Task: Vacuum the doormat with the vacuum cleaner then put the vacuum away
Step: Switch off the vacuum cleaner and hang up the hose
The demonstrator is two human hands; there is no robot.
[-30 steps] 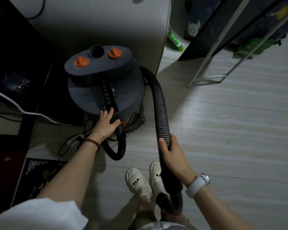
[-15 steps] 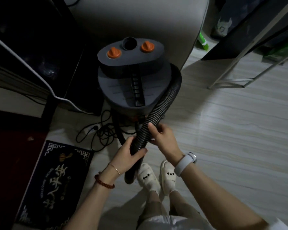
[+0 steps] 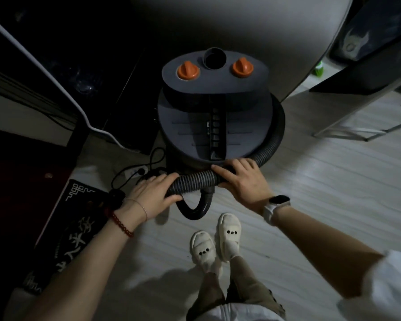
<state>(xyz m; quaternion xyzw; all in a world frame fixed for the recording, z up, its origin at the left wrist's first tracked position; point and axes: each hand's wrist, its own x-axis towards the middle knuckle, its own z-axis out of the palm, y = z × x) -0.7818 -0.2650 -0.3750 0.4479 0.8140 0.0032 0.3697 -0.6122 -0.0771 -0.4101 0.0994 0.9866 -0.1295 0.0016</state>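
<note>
both hands [image 3: 153, 196] [image 3: 242, 179] grip the hose [image 3: 196, 179] lying left-right.

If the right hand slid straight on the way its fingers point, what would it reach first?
The right hand points left along the ribbed hose, so it would probably meet the left hand gripping the same hose.

Grey vacuum cleaner [image 3: 214, 126], orange knobs [image 3: 188, 70]

Both hands [image 3: 242, 181] grip hose [image 3: 195, 180] before vacuum [image 3: 214, 112].
</note>
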